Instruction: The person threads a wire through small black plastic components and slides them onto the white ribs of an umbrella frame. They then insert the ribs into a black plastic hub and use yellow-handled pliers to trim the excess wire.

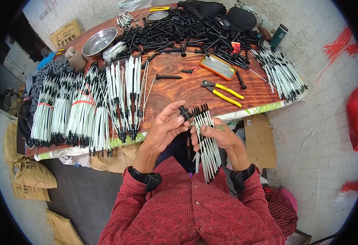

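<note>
Blk pc (184,113) in L grip (168,123), prob. plastic

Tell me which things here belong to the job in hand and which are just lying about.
Likely the job:
black ribbed plastic piece, in the left grip
bundle of slim white rods with black ends, in the right grip
similar white-rod bundles, at left
heap of black plastic parts, farther back
perhaps the yellow-handled metal pliers

Probably lying about:
dark green cylindrical flask
brown cardboard piece
</note>
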`<action>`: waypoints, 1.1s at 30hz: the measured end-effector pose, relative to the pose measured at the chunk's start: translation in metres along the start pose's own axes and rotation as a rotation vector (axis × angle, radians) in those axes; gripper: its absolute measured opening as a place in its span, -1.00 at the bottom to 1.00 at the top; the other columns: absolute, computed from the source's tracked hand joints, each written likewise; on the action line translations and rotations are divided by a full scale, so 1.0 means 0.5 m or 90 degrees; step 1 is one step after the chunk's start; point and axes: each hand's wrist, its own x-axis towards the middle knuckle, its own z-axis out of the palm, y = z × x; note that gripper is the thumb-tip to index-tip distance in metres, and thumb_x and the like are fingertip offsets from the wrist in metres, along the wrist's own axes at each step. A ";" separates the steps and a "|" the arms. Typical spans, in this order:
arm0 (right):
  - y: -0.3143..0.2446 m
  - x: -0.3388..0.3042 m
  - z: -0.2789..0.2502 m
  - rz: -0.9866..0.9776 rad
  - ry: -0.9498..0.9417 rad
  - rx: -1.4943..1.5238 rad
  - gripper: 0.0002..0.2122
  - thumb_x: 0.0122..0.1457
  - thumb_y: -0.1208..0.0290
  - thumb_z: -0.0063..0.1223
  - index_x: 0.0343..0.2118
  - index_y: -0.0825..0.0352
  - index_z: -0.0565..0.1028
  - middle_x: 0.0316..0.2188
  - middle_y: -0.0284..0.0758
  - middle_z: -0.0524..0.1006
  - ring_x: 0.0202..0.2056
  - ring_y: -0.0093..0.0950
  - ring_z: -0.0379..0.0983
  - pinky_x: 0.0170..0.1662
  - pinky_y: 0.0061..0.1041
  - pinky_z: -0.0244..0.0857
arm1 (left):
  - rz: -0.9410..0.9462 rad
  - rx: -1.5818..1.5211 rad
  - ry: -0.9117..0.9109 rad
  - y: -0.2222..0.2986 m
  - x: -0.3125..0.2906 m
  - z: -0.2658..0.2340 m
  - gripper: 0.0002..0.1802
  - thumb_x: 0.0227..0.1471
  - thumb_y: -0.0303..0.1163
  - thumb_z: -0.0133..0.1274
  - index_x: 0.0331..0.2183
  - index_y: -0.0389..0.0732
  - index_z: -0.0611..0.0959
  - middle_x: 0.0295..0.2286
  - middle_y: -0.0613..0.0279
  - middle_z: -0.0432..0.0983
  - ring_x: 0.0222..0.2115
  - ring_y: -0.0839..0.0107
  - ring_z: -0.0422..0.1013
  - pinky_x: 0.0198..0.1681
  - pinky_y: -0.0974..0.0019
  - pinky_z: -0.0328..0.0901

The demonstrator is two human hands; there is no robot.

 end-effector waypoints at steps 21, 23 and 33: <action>-0.020 -0.017 -0.032 -0.013 -0.032 0.072 -0.56 0.24 0.09 0.18 -0.10 0.45 0.53 -0.38 -0.12 0.63 -0.45 -0.32 0.63 -0.36 -0.41 0.56 | -0.073 -0.023 -0.050 -0.005 0.040 0.042 -0.44 0.21 -0.53 0.06 0.21 -0.36 0.34 -0.19 0.17 0.56 -0.21 0.46 0.55 -0.06 0.44 0.50; -0.019 -0.015 -0.038 -0.015 -0.032 0.083 -0.56 0.25 0.10 0.17 -0.08 0.45 0.52 -0.38 -0.12 0.63 -0.45 -0.32 0.63 -0.37 -0.40 0.56 | -0.078 -0.021 -0.047 -0.002 0.045 0.050 -0.44 0.22 -0.53 0.06 0.22 -0.38 0.33 -0.18 0.17 0.55 -0.20 0.46 0.54 -0.06 0.44 0.50; -0.001 -0.008 -0.070 0.010 -0.025 0.095 -0.52 0.24 0.04 0.16 -0.04 0.42 0.46 -0.41 -0.13 0.61 -0.45 -0.32 0.62 -0.39 -0.41 0.55 | -0.084 -0.050 -0.003 -0.019 0.071 0.022 -0.40 0.20 -0.58 0.05 0.24 -0.39 0.30 -0.15 0.11 0.55 -0.21 0.43 0.55 -0.09 0.41 0.52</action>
